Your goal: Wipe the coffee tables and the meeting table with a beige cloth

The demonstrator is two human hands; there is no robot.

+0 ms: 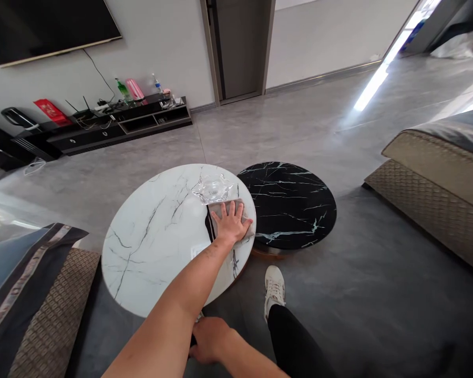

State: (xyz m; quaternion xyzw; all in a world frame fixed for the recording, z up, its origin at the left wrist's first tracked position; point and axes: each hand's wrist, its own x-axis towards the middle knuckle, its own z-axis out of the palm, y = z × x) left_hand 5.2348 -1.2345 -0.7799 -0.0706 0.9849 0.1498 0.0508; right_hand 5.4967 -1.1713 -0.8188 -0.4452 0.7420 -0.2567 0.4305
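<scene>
My left hand (231,224) lies flat with fingers spread, pressing on a grey-brown cloth (216,209) with a dark striped edge. The cloth rests near the right rim of a round white marble-patterned table (150,236). Just beyond the fingertips sits a clear glass dish (213,188) with a wavy, pointed rim. Lower down, partly behind my left forearm, my right hand (209,338) is closed with its fingers curled. Something dark shows beside those fingers, but what they hold is mostly hidden.
A lower round black marble-patterned table (291,205) adjoins the white one on the right. Sofas stand at the left (59,310) and right (437,194). A TV cabinet (118,131) with bottles and cables lines the wall. My shoe (275,286) is on the grey floor.
</scene>
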